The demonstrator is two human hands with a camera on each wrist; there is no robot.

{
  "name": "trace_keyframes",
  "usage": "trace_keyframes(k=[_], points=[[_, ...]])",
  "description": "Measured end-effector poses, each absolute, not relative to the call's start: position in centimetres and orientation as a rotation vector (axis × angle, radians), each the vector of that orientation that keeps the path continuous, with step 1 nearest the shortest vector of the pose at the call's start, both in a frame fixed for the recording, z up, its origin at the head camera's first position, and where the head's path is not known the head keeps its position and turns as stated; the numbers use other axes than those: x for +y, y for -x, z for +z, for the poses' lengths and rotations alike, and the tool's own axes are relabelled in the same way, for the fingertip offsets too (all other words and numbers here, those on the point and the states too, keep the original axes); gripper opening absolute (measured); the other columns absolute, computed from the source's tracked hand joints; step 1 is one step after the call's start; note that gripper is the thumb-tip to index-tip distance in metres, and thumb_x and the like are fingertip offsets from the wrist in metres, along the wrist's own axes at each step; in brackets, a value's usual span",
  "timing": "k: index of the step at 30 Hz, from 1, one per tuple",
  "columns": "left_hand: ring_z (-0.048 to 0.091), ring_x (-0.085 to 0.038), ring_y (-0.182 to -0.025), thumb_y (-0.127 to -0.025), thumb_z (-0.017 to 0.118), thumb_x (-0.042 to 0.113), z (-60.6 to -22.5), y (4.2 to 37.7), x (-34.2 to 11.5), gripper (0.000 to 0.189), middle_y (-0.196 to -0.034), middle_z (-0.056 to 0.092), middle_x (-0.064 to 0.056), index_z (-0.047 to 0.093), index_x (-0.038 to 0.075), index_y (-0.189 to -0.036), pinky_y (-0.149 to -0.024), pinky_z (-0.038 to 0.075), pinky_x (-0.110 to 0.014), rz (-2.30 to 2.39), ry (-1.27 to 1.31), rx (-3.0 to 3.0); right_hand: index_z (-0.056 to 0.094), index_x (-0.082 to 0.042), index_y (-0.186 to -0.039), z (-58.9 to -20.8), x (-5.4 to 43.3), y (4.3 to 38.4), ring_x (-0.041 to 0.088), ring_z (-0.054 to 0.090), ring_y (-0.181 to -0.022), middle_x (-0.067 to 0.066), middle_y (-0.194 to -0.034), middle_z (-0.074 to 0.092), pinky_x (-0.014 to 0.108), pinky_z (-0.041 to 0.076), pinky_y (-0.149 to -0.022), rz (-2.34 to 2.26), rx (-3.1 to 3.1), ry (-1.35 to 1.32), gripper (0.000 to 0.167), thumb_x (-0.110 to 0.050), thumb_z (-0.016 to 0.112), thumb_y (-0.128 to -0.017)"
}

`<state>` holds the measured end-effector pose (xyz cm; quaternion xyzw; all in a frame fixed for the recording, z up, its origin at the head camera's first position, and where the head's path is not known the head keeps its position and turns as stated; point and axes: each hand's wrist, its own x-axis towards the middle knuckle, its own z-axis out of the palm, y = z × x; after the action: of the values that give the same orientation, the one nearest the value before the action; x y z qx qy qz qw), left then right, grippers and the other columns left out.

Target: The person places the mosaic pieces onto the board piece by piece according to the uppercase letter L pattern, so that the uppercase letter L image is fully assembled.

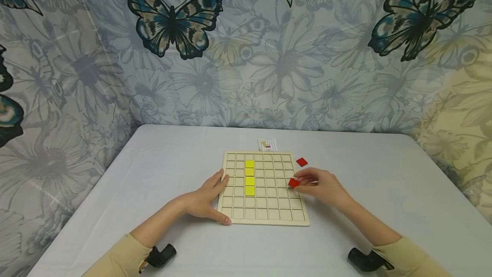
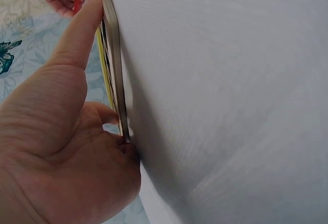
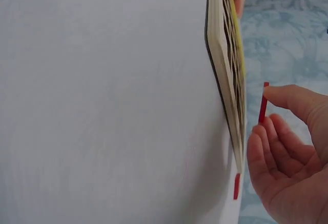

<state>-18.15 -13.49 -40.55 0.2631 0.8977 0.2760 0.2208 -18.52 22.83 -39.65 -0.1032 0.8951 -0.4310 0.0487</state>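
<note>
A wooden grid board [image 1: 267, 222] lies flat on the white table, with a column of several yellow square tiles [image 1: 250, 177] left of its middle. My left hand [image 1: 203, 198] rests along the board's left edge, thumb on the near corner and fingers spread; the left wrist view shows the thumb against the rim. Over the board's right edge my right hand [image 1: 324, 186] pinches a red square tile [image 1: 293, 182] between thumb and fingertips. In the right wrist view this red tile [image 3: 263, 103] is seen edge-on, above the board surface. Another red tile [image 1: 302, 162] lies on the table beyond the right hand.
A small printed grid card [image 1: 267, 145] with coloured squares lies behind the board's far edge. The white table [image 1: 173, 148] reaches back to a wall [image 1: 246, 89] with butterfly and flower print. Black wrist cameras [image 1: 162, 255] sit at both sleeves.
</note>
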Motion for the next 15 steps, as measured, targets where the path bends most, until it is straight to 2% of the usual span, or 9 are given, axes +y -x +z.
trace_keyframes(k=[6,15], points=[[-0.007,-0.033,-0.148,-0.073,0.082,0.052,-40.5,18.1,-13.5,0.122,-0.161,-0.01,-0.017,0.007,0.002,-0.156,-0.115,0.013,-0.054,0.76,-0.731,2.482,0.069,-0.005,-0.109,-39.8,21.2,18.5,0.018,0.063,-0.087,0.002,-0.096,0.068,0.025,0.052,-0.079,-1.352,2.684,0.42,0.034,-0.016,0.081,-0.079],[-0.008,-0.032,-0.148,-0.072,0.082,0.052,-40.5,18.1,-13.5,0.123,-0.162,-0.011,-0.016,0.007,0.003,-0.156,-0.115,0.013,-0.054,0.76,-0.722,2.48,0.069,-0.009,-0.105,-40.5,19.0,18.8,0.017,0.062,-0.087,-0.002,-0.092,0.066,0.024,0.053,-0.079,-1.324,2.637,0.57,0.028,-0.012,0.08,-0.079]])
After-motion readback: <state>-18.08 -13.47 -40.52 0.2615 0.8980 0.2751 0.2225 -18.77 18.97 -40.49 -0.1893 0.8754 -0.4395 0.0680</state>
